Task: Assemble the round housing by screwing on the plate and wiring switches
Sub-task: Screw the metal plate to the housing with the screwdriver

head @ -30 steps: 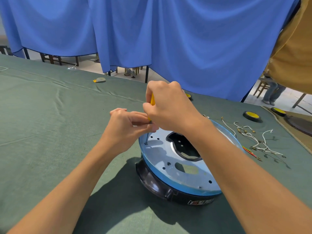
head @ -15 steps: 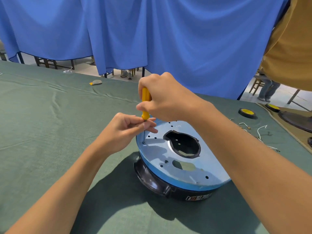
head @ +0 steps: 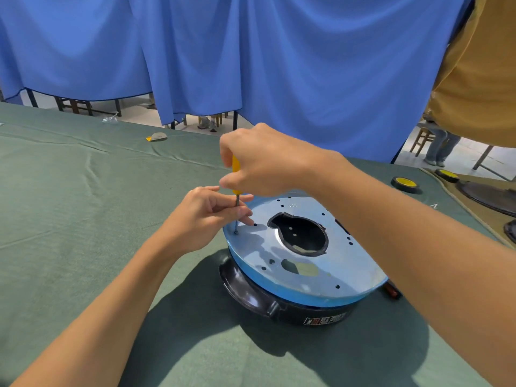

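Note:
A round black housing (head: 251, 297) sits on the green table cloth, topped by a shiny metal plate (head: 343, 263) with a large central cut-out and several small holes. My right hand (head: 262, 160) grips the yellow handle of a screwdriver (head: 236, 174) held upright, its tip at a hole near the plate's left edge. My left hand (head: 206, 216) pinches the screwdriver's metal shaft just above the plate. My right forearm crosses over the plate's right side and hides the wires behind it.
Two black-and-yellow discs (head: 405, 184) lie at the far right beside a dark round part (head: 491, 195) on a tan mat. A small grey-yellow piece (head: 156, 137) lies far left. Blue curtains hang behind the table. A person in a mustard shirt (head: 480, 65) stands at right.
The view shifted, so the housing sits further right and the wires are hidden now. My right hand rose a little on the screwdriver; my left fingers stay on the shaft.

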`<state>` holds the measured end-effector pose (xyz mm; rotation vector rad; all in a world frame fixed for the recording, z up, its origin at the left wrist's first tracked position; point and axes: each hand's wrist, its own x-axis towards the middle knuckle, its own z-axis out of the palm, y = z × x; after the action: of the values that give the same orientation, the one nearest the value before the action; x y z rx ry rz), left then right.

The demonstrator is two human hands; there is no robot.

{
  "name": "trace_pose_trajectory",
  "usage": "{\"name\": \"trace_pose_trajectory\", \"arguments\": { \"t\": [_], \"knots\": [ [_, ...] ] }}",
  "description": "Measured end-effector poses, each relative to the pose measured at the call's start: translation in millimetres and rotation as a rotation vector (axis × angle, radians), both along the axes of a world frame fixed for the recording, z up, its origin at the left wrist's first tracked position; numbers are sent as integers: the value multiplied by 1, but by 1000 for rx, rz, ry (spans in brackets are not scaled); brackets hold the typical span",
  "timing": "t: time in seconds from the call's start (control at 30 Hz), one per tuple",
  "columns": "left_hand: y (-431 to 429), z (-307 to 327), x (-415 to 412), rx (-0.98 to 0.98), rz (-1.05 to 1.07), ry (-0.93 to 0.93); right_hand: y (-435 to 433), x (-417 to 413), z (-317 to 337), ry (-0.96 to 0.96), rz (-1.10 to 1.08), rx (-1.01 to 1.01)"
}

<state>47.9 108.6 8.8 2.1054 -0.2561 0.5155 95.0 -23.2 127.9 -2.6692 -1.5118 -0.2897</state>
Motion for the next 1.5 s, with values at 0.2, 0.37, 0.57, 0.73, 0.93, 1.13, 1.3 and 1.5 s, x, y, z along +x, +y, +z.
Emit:
{"name": "trace_pose_trajectory", "arguments": {
  "t": [0.2, 0.37, 0.57, 0.73, 0.93, 1.13, 1.3, 1.5],
  "knots": [
    [2, -1, -1, 11, -36, 52, 3, 7, 0, -4, -16, 23],
    [-8, -5, 1, -47, 170, -66, 8, -1, -1, 48, -130, 95],
    [-5, -5, 2, -35, 97, -28, 14, -5, 5, 1, -183, 20],
    [0, -3, 3, 7, 27, 0, 7, -2, 19, 33, -24, -118],
    [-1, -4, 2, 48, 47, -17, 12, 1, 15, -22, -37, -81],
    [-8, -5, 4, 43, 149, -82, 8, 2, 5, -55, -181, -4],
    [-3, -2, 1, 14, 49, -22, 7, 1, 11, -21, -24, -138],
    [0, -3, 1, 66, 41, -7, 4, 2, 15, -16, -12, -88]
  ]
}}
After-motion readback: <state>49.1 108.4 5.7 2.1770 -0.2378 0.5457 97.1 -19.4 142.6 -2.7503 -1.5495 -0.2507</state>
